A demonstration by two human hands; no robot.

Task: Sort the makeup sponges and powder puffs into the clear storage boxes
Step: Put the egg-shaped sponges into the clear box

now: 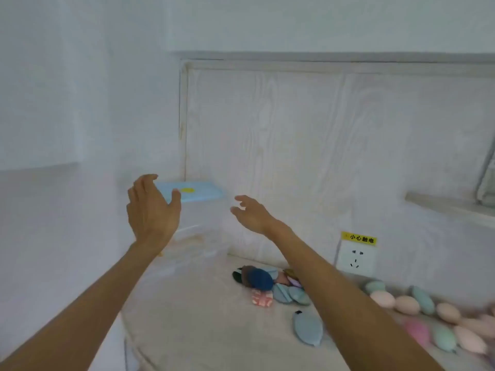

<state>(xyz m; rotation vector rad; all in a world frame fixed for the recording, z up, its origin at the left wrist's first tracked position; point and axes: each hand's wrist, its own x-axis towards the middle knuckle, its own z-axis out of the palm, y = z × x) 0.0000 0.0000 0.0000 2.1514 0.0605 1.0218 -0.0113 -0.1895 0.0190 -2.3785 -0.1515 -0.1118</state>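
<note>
A stack of clear storage boxes stands at the back left of the table, topped by a light blue lid with a yellow spot. My left hand is raised at the stack's left side, fingers spread, holding nothing. My right hand hovers just right of the stack, also empty with fingers apart. A pile of powder puffs in blue, grey and pink lies on the table under my right forearm. One grey-blue puff lies apart, nearer me. Egg-shaped makeup sponges in pink and green lie along the right.
The pale wooden table meets a wood-grain wall panel behind. A white wall socket with a yellow warning label sits low on the wall at right. A narrow shelf juts out at the far right.
</note>
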